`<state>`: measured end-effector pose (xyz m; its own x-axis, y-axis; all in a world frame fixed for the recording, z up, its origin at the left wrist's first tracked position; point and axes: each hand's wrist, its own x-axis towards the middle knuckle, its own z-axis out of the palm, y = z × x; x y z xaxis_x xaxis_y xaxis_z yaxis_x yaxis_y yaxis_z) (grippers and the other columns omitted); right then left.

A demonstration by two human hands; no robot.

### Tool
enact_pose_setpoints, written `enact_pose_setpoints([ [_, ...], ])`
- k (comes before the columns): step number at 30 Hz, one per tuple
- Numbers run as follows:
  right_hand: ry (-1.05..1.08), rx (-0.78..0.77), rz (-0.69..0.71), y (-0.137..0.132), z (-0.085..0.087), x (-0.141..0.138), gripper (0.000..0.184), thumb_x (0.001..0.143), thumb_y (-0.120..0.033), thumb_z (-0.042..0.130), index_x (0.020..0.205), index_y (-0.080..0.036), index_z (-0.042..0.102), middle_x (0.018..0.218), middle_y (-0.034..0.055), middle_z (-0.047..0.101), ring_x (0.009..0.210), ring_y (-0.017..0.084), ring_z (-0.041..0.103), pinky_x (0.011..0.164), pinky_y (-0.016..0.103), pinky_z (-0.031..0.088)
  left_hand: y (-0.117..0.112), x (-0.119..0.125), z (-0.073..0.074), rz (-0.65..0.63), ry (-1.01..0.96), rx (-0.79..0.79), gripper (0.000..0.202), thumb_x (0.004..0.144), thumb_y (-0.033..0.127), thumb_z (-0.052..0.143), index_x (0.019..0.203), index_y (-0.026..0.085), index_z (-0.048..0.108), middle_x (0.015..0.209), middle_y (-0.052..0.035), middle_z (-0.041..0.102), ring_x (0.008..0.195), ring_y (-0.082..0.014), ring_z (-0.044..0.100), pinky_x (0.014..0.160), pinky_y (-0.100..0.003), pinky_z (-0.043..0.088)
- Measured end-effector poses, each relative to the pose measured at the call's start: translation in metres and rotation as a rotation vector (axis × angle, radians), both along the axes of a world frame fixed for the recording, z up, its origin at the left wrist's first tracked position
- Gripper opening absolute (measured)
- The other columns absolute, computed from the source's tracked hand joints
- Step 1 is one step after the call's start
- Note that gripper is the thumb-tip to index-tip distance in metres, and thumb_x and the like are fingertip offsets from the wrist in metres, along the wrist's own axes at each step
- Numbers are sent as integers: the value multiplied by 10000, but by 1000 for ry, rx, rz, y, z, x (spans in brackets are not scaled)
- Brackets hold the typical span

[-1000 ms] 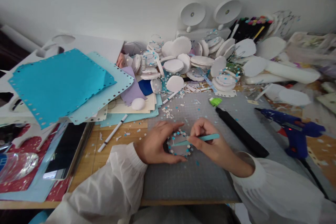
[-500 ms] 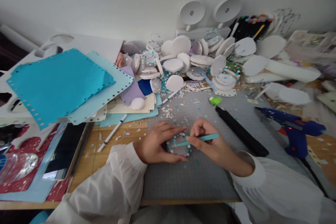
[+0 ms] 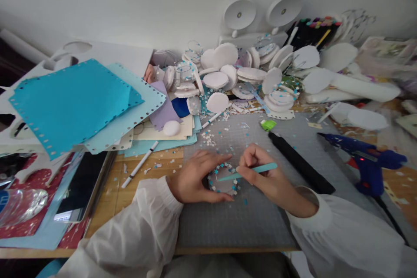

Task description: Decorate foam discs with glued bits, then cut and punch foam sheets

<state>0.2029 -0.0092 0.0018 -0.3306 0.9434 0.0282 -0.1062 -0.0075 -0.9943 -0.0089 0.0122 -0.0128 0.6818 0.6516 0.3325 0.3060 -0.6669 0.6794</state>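
We're in baggy white up top, folks: left sleeve [image 3: 143, 226] all soft creases, right sleeve [image 3: 348, 226] just as roomy, plain fabric puckering into gathered cuffs [image 3: 173, 189], the right one gaping a bit.

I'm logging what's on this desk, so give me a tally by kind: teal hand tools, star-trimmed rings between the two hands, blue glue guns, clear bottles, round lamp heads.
Teal hand tools: 1
Star-trimmed rings between left hand and right hand: 1
Blue glue guns: 1
Clear bottles: 1
Round lamp heads: 2
Total: 6
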Motion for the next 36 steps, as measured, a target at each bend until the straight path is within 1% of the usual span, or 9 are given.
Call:
enact_pose_setpoints([
  [5, -10, 3, -16, 1, 4, -3, 275, 867, -321, 629, 748, -223, 402, 650, -64, 431, 535, 79, 352, 489, 215, 282, 0, 0, -1, -7, 14, 6, 823, 698, 616, 714, 1355, 202, 443, 1065, -113, 677, 942, -268, 631, 829, -371, 435],
  [12, -108, 32, -31, 2, 0, -5, 267, 864, -340, 627, 753, -224, 413, 662, -53, 425, 571, 96, 393, 522, 222, 337, 0, -1, -1, -24, 5, 21, 844, 699, 597, 723, 1381, 206, 416, 1092, -111, 668, 945, -258, 624, 833, -361, 429],
  [16, -141, 19, -27, 1, -2, -5, 276, 862, -364, 625, 756, -230, 409, 659, -53, 406, 570, 104, 389, 515, 229, 340, 2, 0, -1, -73, -14, 48, 733, 721, 540, 736, 1327, 210, 487, 1081, -99, 672, 949, -238, 626, 832, -347, 419],
  [18, -131, 2, -22, 1, -3, -4, 275, 862, -365, 627, 761, -230, 409, 667, -50, 418, 577, 106, 392, 519, 233, 340, 2, 0, -1, -69, -35, 85, 687, 721, 534, 738, 1281, 195, 530, 1076, -108, 672, 946, -239, 628, 828, -348, 421],
  [22, -32, -55, -31, 3, -4, 1, 275, 860, -342, 640, 762, -229, 409, 658, -60, 407, 544, 93, 339, 491, 236, 283, 2, 1, 1, -49, -30, 83, 648, 718, 544, 735, 1226, 177, 569, 1043, -117, 683, 919, -244, 636, 798, -348, 431],
  [24, 63, -97, -69, 6, -1, 4, 291, 850, -342, 653, 748, -232, 404, 643, -65, 394, 517, 90, 312, 472, 241, 253, 2, 1, 2, -47, -23, 56, 641, 722, 550, 730, 1219, 178, 573, 1039, -116, 691, 920, -244, 642, 799, -346, 437],
  [27, 171, -118, -170, 13, 5, 10, 331, 818, -337, 684, 711, -239, 388, 595, -73, 351, 479, 92, 270, 458, 255, 237, 1, 1, 4, -30, -36, 43, 612, 726, 550, 728, 1194, 184, 582, 1063, -114, 693, 956, -245, 644, 832, -347, 439],
  [32, 101, -24, -346, 24, 15, 23, 321, 845, -381, 634, 694, -260, 378, 532, -66, 261, 451, 121, 213, 473, 307, 259, 1, 2, 6, -6, -66, -5, 551, 728, 539, 733, 1128, 186, 598, 1009, -94, 710, 932, -239, 652, 839, -347, 443],
  [36, 105, -13, -406, 28, 19, 28, 313, 819, -399, 647, 680, -271, 397, 504, -61, 247, 444, 128, 167, 462, 315, 230, 1, 2, 7, 29, -98, -29, 540, 724, 549, 731, 1103, 183, 608, 968, -89, 717, 894, -236, 654, 835, -349, 453],
])
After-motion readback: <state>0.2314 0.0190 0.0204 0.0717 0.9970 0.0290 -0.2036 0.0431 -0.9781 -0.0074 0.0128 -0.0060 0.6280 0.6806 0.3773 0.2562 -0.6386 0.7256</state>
